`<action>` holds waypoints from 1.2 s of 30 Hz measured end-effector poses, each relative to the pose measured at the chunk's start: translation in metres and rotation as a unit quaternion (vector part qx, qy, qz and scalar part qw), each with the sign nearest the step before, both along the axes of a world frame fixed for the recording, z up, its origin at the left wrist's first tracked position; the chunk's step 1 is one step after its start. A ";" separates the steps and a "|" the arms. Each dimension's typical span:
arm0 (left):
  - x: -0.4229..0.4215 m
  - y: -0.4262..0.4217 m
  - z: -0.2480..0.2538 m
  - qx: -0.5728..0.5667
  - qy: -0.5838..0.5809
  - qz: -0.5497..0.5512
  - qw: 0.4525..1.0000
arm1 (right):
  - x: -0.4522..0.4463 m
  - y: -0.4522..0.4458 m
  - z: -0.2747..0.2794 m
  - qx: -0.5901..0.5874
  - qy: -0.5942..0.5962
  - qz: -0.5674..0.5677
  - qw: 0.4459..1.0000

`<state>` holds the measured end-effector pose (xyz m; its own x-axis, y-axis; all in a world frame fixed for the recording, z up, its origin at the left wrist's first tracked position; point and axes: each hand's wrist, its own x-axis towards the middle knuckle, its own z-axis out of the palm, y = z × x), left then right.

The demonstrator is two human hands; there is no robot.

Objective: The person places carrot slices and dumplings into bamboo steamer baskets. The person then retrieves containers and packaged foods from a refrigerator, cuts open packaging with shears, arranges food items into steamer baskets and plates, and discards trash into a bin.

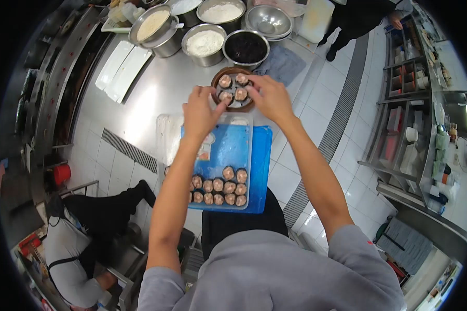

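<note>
Basket (242,108) sits on the surface (150,83), between left hand (198,115) and right hand (273,101), both right at its four dumplings (241,94)! Fingers (257,80) curl inward; gripping or loose, I can't tell.

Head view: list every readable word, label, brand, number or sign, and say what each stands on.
No text can be read anywhere.
Round brown basket: no lettering visible.
Clear tray: no lettering visible.
Red mark on the right sleeve: too small to tell if it is lettering.
White containers at right: too small and blurred.
</note>
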<state>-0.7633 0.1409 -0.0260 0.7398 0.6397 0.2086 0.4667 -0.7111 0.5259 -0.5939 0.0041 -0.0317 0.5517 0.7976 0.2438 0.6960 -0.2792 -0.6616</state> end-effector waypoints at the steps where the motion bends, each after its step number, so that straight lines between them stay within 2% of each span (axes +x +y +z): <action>1: -0.022 0.007 0.009 -0.031 -0.039 0.000 0.999 | -0.006 -0.017 0.003 0.035 0.047 -0.026 0.998; 3: -0.081 0.024 0.020 -0.044 -0.097 0.033 0.994 | -0.027 -0.068 -0.014 0.005 0.076 -0.098 0.992; 5: -0.167 0.042 0.006 -0.043 -0.062 0.150 0.986 | -0.057 -0.129 -0.030 -0.128 0.170 -0.113 0.971; 6: -0.208 0.044 0.005 -0.179 -0.003 0.207 0.962 | -0.081 -0.156 -0.047 -0.153 0.202 -0.132 0.958; 7: -0.244 0.035 -0.011 -0.220 0.005 0.221 0.950 | -0.106 -0.184 -0.077 -0.116 0.288 -0.126 0.942; 8: -0.287 0.029 -0.046 -0.288 0.051 0.197 0.936 | -0.132 -0.207 -0.107 -0.076 0.469 -0.114 0.872; 9: -0.306 0.008 -0.055 -0.350 0.078 0.169 0.918 | -0.159 -0.212 -0.102 -0.108 0.542 -0.133 0.823; 10: -0.305 -0.001 -0.065 -0.345 0.068 0.154 0.923 | -0.186 -0.211 -0.093 -0.133 0.519 -0.171 0.827; 11: -0.303 -0.011 -0.076 -0.365 0.021 0.146 0.919 | -0.211 -0.209 -0.104 -0.013 0.487 -0.140 0.862; 13: -0.299 -0.033 -0.093 -0.406 -0.068 0.136 0.901 | -0.229 -0.205 -0.102 -0.034 0.503 -0.240 0.830; 14: -0.301 -0.041 -0.096 -0.425 -0.111 0.132 0.889 | -0.229 -0.210 -0.101 -0.027 0.496 -0.241 0.834; 16: -0.297 -0.046 -0.087 -0.398 -0.112 0.123 0.902 | -0.213 -0.227 -0.103 -0.017 0.265 -0.260 0.928; 17: -0.296 -0.049 -0.084 -0.374 -0.102 0.122 0.913 | -0.198 -0.238 -0.074 -0.041 0.289 -0.292 0.911; 18: -0.297 -0.054 -0.084 -0.402 -0.115 0.131 0.899 | -0.177 -0.262 -0.040 -0.066 0.314 -0.324 0.890; 19: -0.298 -0.063 -0.080 -0.399 -0.122 0.124 0.900 | -0.145 -0.327 -0.089 -0.062 0.139 -0.288 0.945; 21: -0.297 -0.081 -0.071 -0.414 -0.165 0.170 0.879 | -0.114 -0.386 -0.026 0.000 0.284 -0.371 0.884; 22: -0.301 -0.086 -0.075 -0.405 -0.161 0.173 0.883 | -0.110 -0.396 0.018 0.032 0.289 -0.421 0.859; 23: -0.305 -0.091 -0.082 -0.395 -0.159 0.175 0.888 | -0.098 -0.418 0.034 0.046 0.281 -0.441 0.851; 24: -0.308 -0.096 -0.090 -0.410 -0.163 0.183 0.879 | -0.081 -0.443 0.033 0.046 0.187 -0.395 0.898; 25: -0.308 -0.100 -0.097 -0.424 -0.167 0.191 0.869 | -0.076 -0.441 0.034 0.063 0.178 -0.393 0.900; 27: -0.302 -0.114 -0.095 -0.426 -0.164 0.192 0.869 | -0.061 -0.438 0.032 0.053 0.275 -0.355 0.892; 29: -0.300 -0.128 -0.109 -0.445 -0.190 0.183 0.856 | -0.054 -0.405 -0.030 0.071 0.236 -0.304 0.920; 30: -0.294 -0.135 -0.112 -0.472 -0.201 0.181 0.839 | -0.061 -0.372 -0.040 0.041 0.284 -0.254 0.924; 31: -0.284 -0.144 -0.108 -0.466 -0.208 0.176 0.842 | -0.075 -0.341 -0.090 0.198 0.226 -0.169 0.939; 32: -0.277 -0.158 -0.099 -0.482 -0.249 0.196 0.817 | -0.087 -0.312 -0.119 0.146 0.306 -0.144 0.930; 33: -0.272 -0.168 -0.093 -0.496 -0.288 0.217 0.790 | -0.118 -0.271 -0.096 0.124 0.333 -0.186 0.916; 34: -0.273 -0.168 -0.094 -0.540 -0.284 0.178 0.772 | -0.136 -0.241 -0.067 0.069 0.434 -0.195 0.877; 35: -0.267 -0.173 -0.086 -0.536 -0.283 0.177 0.775 | -0.146 -0.220 -0.080 0.062 0.397 -0.177 0.898; 36: -0.263 -0.180 -0.068 -0.590 -0.280 0.164 0.739 | -0.155 -0.208 -0.093 0.053 0.362 -0.158 0.917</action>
